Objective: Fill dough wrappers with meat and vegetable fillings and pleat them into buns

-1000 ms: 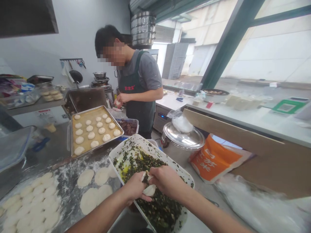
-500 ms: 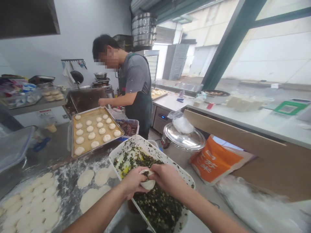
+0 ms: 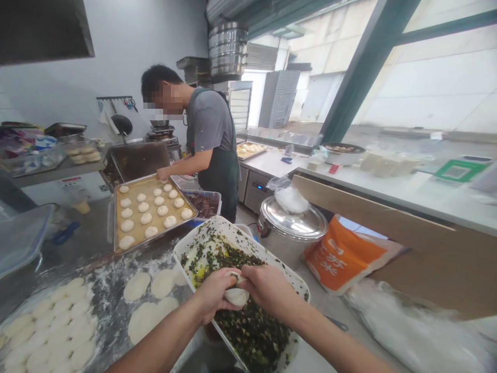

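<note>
Between my two hands is a bun [image 3: 236,296], a round of white dough folded round dark green filling. My left hand [image 3: 213,295] cups it from the left, thumb at the opening. With pinched fingers, my right hand [image 3: 262,285] grips the dough's upper right edge. A little filling shows at the gap. Both hands are over a white tub [image 3: 182,248] of chopped green filling [image 3: 256,331]. Flat dough rounds [image 3: 136,286] lie on the floured table left of the tub, and several smaller dough pieces [image 3: 58,321] sit packed together at the lower left.
A baking tray [image 3: 116,217] of shaped buns stands beyond the dough. Behind it a co-worker [image 3: 212,124] bends over the tray's far edge, near a box of dark red filling [image 3: 204,203]. To the right are a lidded steel pot [image 3: 295,223] and an orange sack [image 3: 341,254].
My right fingers have drawn the dough edge closer over the filling, so the opening looks smaller. The co-worker's hand has lowered to a bun at the tray's far corner.
</note>
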A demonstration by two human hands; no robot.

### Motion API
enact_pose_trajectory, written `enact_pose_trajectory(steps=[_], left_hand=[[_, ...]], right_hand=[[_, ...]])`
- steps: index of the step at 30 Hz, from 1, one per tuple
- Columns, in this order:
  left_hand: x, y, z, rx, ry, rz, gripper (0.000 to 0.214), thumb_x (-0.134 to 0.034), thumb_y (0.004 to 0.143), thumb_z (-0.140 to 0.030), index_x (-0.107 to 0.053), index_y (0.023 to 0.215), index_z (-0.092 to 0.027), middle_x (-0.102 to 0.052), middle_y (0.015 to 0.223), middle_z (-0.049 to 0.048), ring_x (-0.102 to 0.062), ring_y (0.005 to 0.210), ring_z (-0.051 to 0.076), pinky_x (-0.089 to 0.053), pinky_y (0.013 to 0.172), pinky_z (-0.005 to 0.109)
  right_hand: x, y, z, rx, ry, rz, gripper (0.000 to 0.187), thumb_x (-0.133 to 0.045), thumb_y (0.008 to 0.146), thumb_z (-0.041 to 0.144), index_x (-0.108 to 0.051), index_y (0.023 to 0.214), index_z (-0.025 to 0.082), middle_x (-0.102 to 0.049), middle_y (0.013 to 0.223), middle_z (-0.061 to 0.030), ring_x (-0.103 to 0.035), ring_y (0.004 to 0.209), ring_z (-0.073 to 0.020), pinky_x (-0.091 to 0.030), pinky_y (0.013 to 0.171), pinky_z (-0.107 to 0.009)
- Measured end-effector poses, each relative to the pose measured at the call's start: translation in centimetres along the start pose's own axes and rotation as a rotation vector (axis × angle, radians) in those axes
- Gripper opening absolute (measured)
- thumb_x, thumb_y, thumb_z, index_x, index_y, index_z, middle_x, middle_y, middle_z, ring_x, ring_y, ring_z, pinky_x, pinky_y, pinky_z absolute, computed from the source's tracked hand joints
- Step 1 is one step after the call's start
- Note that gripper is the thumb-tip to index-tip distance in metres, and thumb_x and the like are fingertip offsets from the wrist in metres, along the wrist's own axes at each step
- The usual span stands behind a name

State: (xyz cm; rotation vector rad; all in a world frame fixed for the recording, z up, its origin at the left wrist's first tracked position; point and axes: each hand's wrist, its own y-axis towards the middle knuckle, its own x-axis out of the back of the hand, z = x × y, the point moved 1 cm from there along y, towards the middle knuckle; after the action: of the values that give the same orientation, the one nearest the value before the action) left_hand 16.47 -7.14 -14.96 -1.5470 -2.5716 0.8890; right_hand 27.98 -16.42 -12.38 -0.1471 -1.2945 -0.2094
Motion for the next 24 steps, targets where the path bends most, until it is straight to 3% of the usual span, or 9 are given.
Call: enact_pose_trajectory(steps=[6, 9, 14, 16, 18, 20, 24], left_hand=[[-0.4, 0.5, 0.2, 0.012, 0.206, -0.044, 0.030, -0.050, 0.064, -0.025, -0.056, 0.093, -0.019, -0.059, 0.076, 0.0041, -0.055, 0.066, 0.016, -0.048, 0.061, 0.039], [-0.7, 0.8, 0.4, 0.005, 0.296, -0.036, 0.025, -0.049, 0.063, -0.022, -0.059, 0.085, -0.019, -0.060, 0.072, 0.0029, -0.054, 0.064, 0.017, -0.047, 0.057, 0.037], [-1.0, 0.8, 0.7, -0.009, 0.310, 0.027, 0.028, -0.046, 0.062, -0.019, -0.058, 0.087, -0.021, -0.060, 0.080, 0.0036, -0.055, 0.075, 0.019, -0.047, 0.060, 0.034], [-1.1, 0.9, 0.8, 0.018, 0.312, 0.024, 0.027, -0.048, 0.062, -0.019, -0.057, 0.088, -0.020, -0.060, 0.084, 0.0049, -0.055, 0.079, 0.021, -0.048, 0.060, 0.035], [-1.0, 0.8, 0.7, 0.053, 0.297, -0.003, 0.027, -0.051, 0.062, -0.021, -0.056, 0.088, -0.019, -0.059, 0.084, 0.0058, -0.054, 0.080, 0.021, -0.048, 0.060, 0.035], [-1.0, 0.5, 0.3, 0.079, 0.244, -0.009, 0.030, -0.054, 0.063, -0.024, -0.054, 0.092, -0.018, -0.058, 0.084, 0.0058, -0.054, 0.080, 0.021, -0.048, 0.062, 0.035], [-1.0, -0.3, -0.8, 0.031, 0.042, 0.054, 0.036, -0.052, 0.070, -0.042, -0.052, 0.099, -0.021, -0.055, 0.091, 0.0048, -0.052, 0.081, 0.017, -0.047, 0.066, 0.034]], right_hand=[[-0.1, -0.5, 0.4, 0.086, 0.025, 0.000, 0.007, -0.045, 0.076, 0.019, -0.051, 0.073, 0.018, -0.062, 0.073, -0.0024, -0.057, 0.068, -0.0152, -0.027, 0.056, -0.024], [-0.2, -0.6, 0.4, 0.062, 0.015, 0.026, 0.007, -0.046, 0.076, 0.020, -0.052, 0.076, 0.017, -0.063, 0.074, -0.0037, -0.058, 0.069, -0.0162, -0.027, 0.055, -0.024], [-0.5, -0.6, 0.1, 0.026, -0.013, 0.000, 0.040, -0.050, 0.074, 0.022, -0.045, 0.113, 0.019, -0.064, 0.076, -0.0044, -0.059, 0.070, -0.0204, -0.028, 0.053, -0.025], [-0.7, -0.6, 0.0, 0.056, -0.013, 0.020, 0.033, -0.051, 0.074, 0.021, -0.051, 0.107, 0.022, -0.064, 0.075, -0.0042, -0.059, 0.071, -0.0201, -0.028, 0.054, -0.025], [-0.7, -0.5, -0.1, 0.059, -0.001, 0.046, 0.013, -0.050, 0.074, 0.021, -0.059, 0.084, 0.020, -0.064, 0.071, -0.0043, -0.059, 0.069, -0.0183, -0.028, 0.054, -0.024], [-0.6, -0.5, -0.1, 0.037, 0.020, 0.029, 0.011, -0.048, 0.076, 0.020, -0.057, 0.070, 0.017, -0.063, 0.069, -0.0040, -0.058, 0.066, -0.0163, -0.028, 0.054, -0.024], [-0.1, -0.8, -0.3, -0.014, 0.068, -0.101, 0.014, -0.044, 0.080, 0.023, -0.053, 0.072, 0.017, -0.060, 0.067, -0.0031, -0.055, 0.064, -0.0145, -0.028, 0.054, -0.022]])
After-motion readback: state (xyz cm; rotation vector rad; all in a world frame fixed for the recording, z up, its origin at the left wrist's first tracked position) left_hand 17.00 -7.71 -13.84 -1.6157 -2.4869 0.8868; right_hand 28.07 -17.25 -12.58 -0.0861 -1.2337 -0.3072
